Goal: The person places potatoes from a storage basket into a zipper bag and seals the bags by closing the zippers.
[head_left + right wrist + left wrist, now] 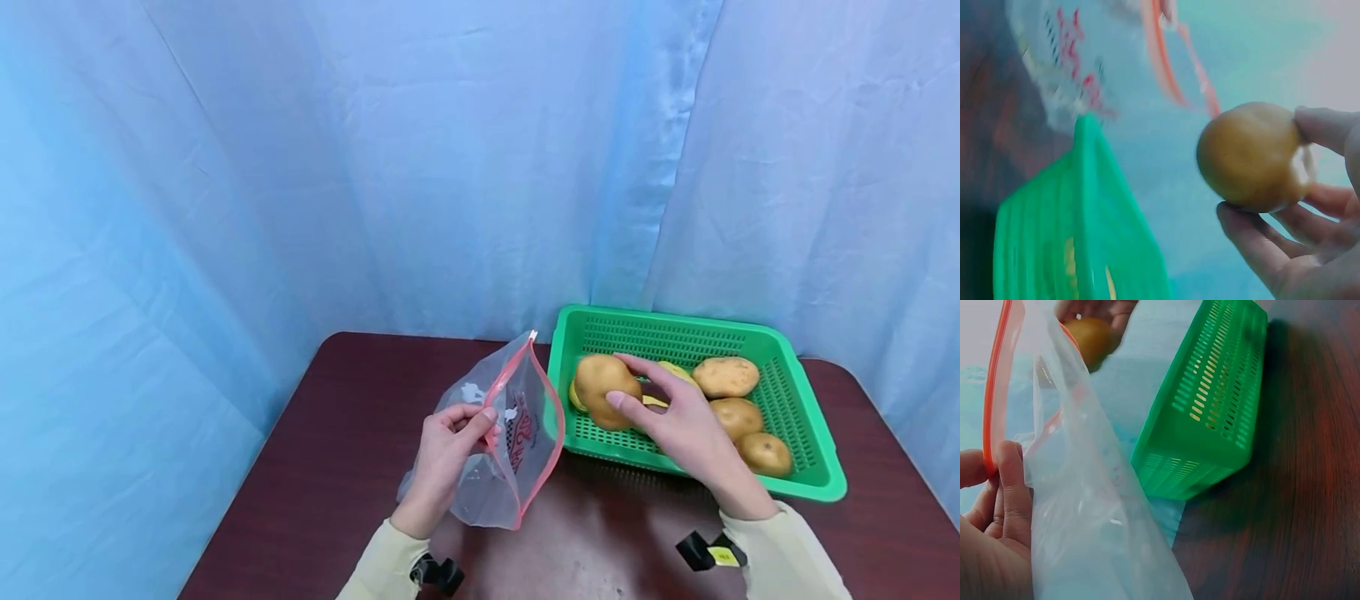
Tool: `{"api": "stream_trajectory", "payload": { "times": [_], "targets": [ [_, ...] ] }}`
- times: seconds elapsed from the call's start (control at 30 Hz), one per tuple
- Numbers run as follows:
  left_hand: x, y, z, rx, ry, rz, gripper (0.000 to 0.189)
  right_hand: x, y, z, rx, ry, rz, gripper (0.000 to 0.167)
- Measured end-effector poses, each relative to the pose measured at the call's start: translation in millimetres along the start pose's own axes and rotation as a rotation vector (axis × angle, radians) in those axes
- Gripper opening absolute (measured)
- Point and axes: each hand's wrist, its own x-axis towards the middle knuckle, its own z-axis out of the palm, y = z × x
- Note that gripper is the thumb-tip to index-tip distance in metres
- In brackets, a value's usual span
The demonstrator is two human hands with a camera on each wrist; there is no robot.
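My left hand [447,447] pinches the pink-edged rim of a clear zip bag [480,492], whose mouth gapes toward the right. Red lettering shows on the bag. In the left wrist view, thumb and fingers [1013,494] grip the orange-looking zip strip. My right hand [686,421] holds a potato [606,390] over the left part of a green basket [813,425], between basket and bag mouth. The right wrist view shows the potato [1250,156] held by the fingertips, above the basket's rim [1088,144].
Several more potatoes [726,377] lie in the basket's right half. Yellow items [677,372], partly hidden by the right hand, lie there too. The basket stands on a dark wooden table [360,417]. Pale blue curtains [465,167] hang behind and to the left.
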Motion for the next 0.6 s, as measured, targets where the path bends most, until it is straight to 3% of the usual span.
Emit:
{"api": "stream_trajectory", "payload": {
  "times": [0.17, 0.33, 0.43, 0.6],
  "targets": [
    [-3.7, -3.8, 4.3, -0.018, -0.006, 0.007, 0.026, -14.3, -16.6, 18.6, 0.157, 0.093, 0.021, 0.054],
    [-4.7, -4.9, 11.1, -0.048, -0.033, -0.001, 0.025, -18.4, -24.1, 44.6, 0.200, 0.215, -0.035, 0.049],
    [-5.0, -3.8, 15.2, -0.067, -0.032, -0.006, 0.026, -16.9, -23.6, 61.2, 0.104, 0.267, -0.065, 0.050],
    [-5.9, 1.0, 20.0, -0.088, -0.004, -0.008, 0.027, -12.1, -19.0, 81.8, -0.163, 0.344, -0.158, 0.058]
  ]
}}
